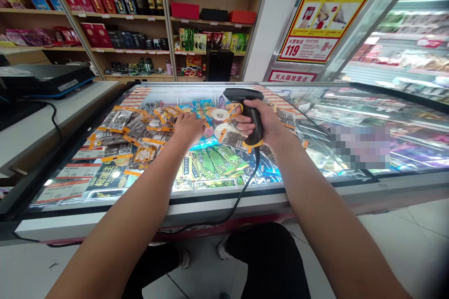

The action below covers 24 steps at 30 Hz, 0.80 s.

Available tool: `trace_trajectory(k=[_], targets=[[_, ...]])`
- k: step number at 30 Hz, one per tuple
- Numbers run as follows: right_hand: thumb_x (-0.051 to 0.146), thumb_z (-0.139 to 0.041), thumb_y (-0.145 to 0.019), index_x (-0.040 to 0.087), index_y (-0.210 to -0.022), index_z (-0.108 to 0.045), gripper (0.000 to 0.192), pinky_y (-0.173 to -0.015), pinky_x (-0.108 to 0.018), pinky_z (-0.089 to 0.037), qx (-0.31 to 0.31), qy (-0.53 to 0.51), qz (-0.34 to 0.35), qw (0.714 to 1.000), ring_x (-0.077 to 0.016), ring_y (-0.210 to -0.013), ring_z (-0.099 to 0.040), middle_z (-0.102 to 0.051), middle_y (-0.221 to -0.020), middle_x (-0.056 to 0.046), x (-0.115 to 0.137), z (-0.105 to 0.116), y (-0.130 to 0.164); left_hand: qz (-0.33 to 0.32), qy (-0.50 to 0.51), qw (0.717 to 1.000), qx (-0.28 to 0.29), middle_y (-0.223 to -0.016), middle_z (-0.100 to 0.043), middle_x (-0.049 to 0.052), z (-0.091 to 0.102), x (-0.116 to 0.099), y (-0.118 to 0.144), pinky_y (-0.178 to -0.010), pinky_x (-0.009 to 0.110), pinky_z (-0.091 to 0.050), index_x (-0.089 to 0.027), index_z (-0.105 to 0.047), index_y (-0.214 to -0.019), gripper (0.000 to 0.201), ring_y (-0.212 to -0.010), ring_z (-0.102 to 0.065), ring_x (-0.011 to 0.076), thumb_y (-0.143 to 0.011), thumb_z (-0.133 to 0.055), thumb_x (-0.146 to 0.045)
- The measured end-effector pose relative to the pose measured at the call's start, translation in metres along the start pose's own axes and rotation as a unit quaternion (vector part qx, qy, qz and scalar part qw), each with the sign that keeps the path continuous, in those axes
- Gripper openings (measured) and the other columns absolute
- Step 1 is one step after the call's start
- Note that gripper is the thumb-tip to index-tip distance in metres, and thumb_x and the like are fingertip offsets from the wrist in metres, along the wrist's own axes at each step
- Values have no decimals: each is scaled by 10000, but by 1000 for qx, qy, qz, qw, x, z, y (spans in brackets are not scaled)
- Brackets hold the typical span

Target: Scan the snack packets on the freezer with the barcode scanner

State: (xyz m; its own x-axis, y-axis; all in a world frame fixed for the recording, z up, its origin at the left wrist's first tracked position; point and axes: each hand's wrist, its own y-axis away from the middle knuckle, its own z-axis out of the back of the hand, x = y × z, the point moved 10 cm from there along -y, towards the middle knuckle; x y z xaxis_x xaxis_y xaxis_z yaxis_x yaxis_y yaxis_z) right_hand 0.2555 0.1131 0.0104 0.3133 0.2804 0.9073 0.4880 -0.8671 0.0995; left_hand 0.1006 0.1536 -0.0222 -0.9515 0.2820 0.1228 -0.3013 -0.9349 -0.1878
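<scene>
My right hand (266, 121) is wrapped around the handle of a black barcode scanner (254, 119) with orange trim. Its head is raised above the glass-topped freezer, and a black cable (242, 191) hangs from the handle over the front edge. Back upward, my left hand (189, 128) is among the packets, its fingers bent down. Whatever may be under those fingertips is hidden. Just left of it are small clear snack packets (138, 126) with orange edges, spread in a loose pile on the glass. Frozen treats in green wrappers (217, 161) show through the glass nearer me.
Orange-and-white price labels (65, 190) line the left end of the freezer (224, 210). A counter (80, 112) with a flat black device (49, 79) adjoins on the left. Shelves (140, 16) of boxes and bottles stand behind. Another glass-topped case (414, 140) extends rightward.
</scene>
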Motion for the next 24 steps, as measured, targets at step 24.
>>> trace_trajectory(k=[24], targets=[[397, -719, -838, 210, -867, -513, 279, -393, -174, -324, 1, 0, -13, 1000, -55, -406, -300, -398, -556, 89, -3, -1, 0, 96, 457, 882, 61, -1206, -709, 167, -4, -50, 5, -971, 459, -505, -173, -611, -1202, 381, -1116, -670, 325, -852, -731, -263]])
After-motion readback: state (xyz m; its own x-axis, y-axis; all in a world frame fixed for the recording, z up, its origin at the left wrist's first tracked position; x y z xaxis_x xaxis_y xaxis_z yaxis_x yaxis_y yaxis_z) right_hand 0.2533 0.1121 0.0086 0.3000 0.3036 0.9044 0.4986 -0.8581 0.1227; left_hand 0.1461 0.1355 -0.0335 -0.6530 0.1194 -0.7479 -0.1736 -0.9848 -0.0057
